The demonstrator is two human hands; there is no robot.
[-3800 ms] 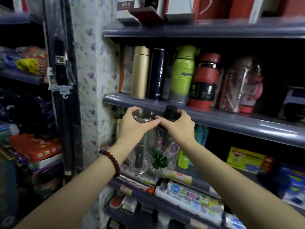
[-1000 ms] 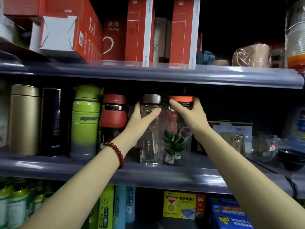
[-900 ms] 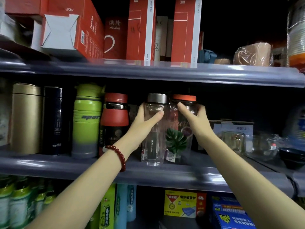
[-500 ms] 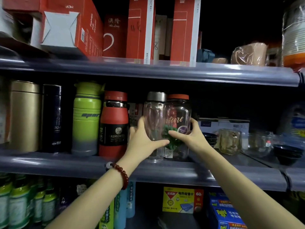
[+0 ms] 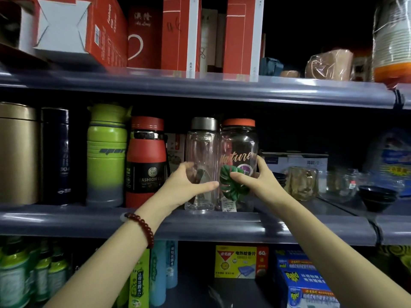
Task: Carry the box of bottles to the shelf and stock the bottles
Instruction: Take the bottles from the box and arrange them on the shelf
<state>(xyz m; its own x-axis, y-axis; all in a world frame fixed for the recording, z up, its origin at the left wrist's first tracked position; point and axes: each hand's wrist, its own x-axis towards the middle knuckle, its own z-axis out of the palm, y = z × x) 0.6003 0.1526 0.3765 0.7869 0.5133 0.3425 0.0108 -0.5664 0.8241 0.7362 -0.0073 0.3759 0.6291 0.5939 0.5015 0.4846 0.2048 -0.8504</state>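
Note:
Two clear bottles stand side by side on the grey middle shelf [image 5: 200,226]. The slim bottle with a silver cap [image 5: 202,147] is on the left, and my left hand [image 5: 184,188] wraps its lower body, thumb in front. The wider bottle with an orange lid [image 5: 239,145], printed "Nature" with a green leaf, is on the right. My right hand [image 5: 258,181] grips its lower half from the right side. The two bottles touch each other. No box of bottles is in view.
Left of the pair stand a red bottle [image 5: 145,161], a green sports bottle [image 5: 105,152], a navy flask [image 5: 55,156] and a gold flask [image 5: 17,152]. To the right are an amber glass mug [image 5: 302,183] and dark bowls [image 5: 375,196]. Red boxes [image 5: 181,34] fill the shelf above.
Both hands lifted the two bottles onto the middle shelf, then slid down from the caps to the lower bodies. The bottles now rest on the shelf.

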